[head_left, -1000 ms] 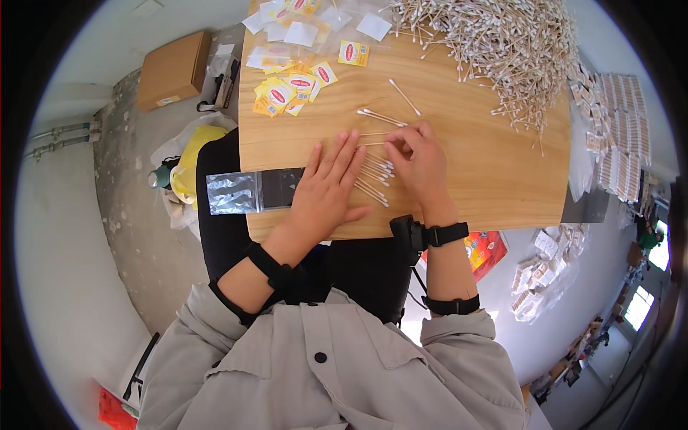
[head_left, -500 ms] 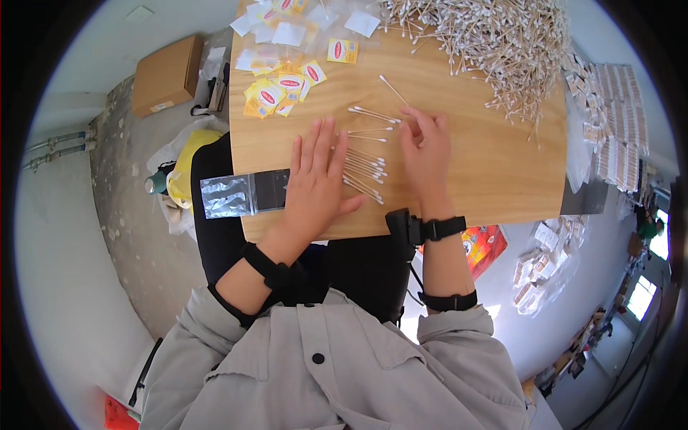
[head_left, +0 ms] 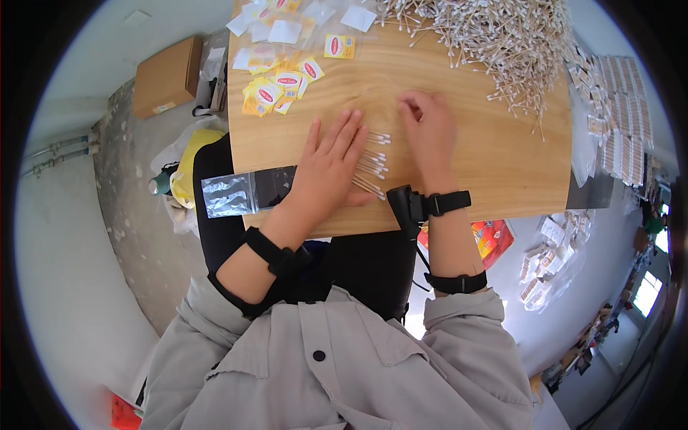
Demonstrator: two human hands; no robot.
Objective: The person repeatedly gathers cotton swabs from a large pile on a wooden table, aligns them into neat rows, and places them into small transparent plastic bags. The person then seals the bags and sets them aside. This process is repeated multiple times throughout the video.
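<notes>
My left hand [head_left: 326,161] lies flat on the wooden table, fingers stretched out, covering much of a small row of cotton swabs [head_left: 373,163]. Only the right ends of those swabs, with their white tips, show past its fingers. To the right of the row, my right hand [head_left: 432,132] is raised a little with thumb and fingertips pinched together; whatever they hold, if anything, is hidden. Beside my left wrist is a clear plastic zip bag [head_left: 229,196] with a dark part, lying across the table's left edge.
A large heap of cotton swabs [head_left: 494,43] covers the far right of the table [head_left: 502,172]. Yellow and white cards [head_left: 265,93] and clear bags lie at the far left. Packed bundles [head_left: 623,115] stand beyond the right edge. A cardboard box [head_left: 167,77] sits on the floor.
My left hand has slid right over the row of swabs, hiding more of them. The single swab and the pair near my right fingertips no longer show. My right hand has shifted slightly.
</notes>
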